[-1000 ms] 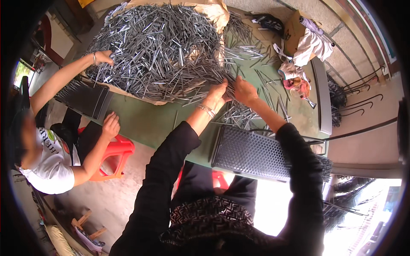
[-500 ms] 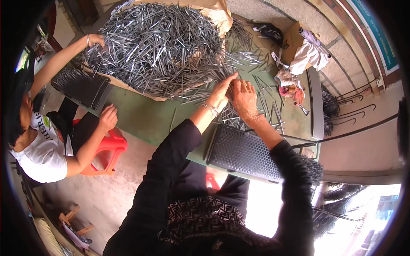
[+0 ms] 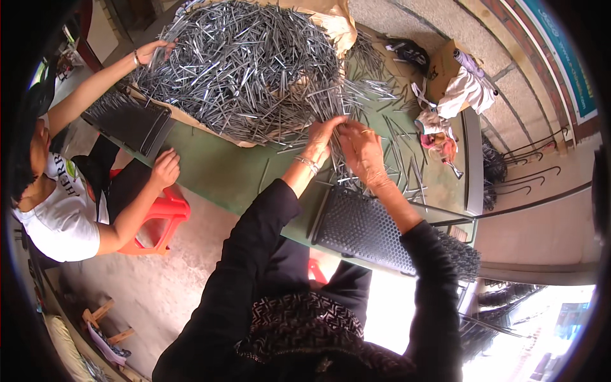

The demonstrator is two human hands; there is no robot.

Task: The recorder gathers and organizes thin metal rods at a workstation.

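My left hand (image 3: 321, 138) and my right hand (image 3: 363, 151) meet over the green table (image 3: 219, 172). Between them they grip a bundle of thin grey sticks (image 3: 329, 102), its ends fanning out above my fingers. The fingertips are partly hidden behind the sticks and my knuckles. Just past the bundle lies a big heap of the same thin sticks (image 3: 235, 70) on brown paper (image 3: 336, 24). Nearest my right forearm, at the table's front edge, sits a black tray dotted with small holes (image 3: 363, 223), with dark stick ends bristling at its right end.
On the left a co-worker's hand (image 3: 156, 51) reaches into the heap, above another black tray (image 3: 149, 137). A red stool (image 3: 159, 219) stands below. White cloth (image 3: 468, 92) and a cardboard box (image 3: 443, 70) lie at the back right, near wire hooks (image 3: 541, 170).
My hands have drawn slightly nearer, and more of the held bundle now shows spread above my fingers. The co-worker's hand has lifted some sticks up and to the right.
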